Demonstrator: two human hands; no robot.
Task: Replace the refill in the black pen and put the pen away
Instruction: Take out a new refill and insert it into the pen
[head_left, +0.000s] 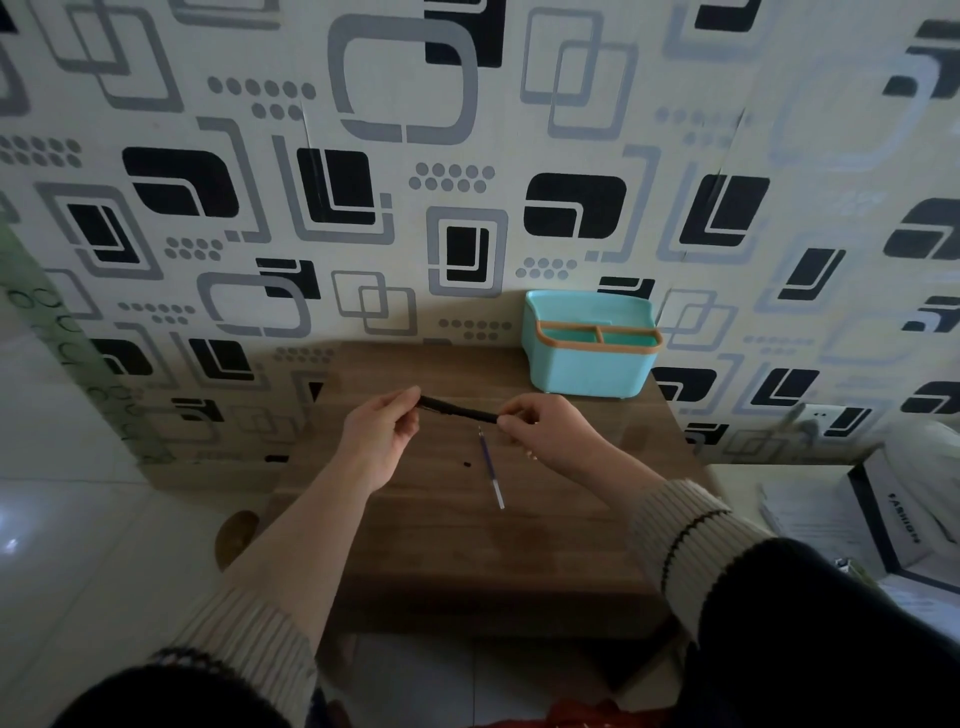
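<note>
The black pen (457, 411) hangs level above the wooden table (467, 545), held at both ends. My left hand (382, 436) pinches its left end between thumb and fingers. My right hand (550, 428) grips its right end with curled fingers. A thin refill (491, 470), blue at the far part and clear near me, lies on the table just below the pen. A small black piece (467, 464) sits on the wood to the left of the refill.
A turquoise organiser box (589, 364) with an orange rim and divided compartments stands at the table's back right, against the patterned wall. A white box (893, 519) and papers lie on the floor to the right. Pale floor tiles lie to the left.
</note>
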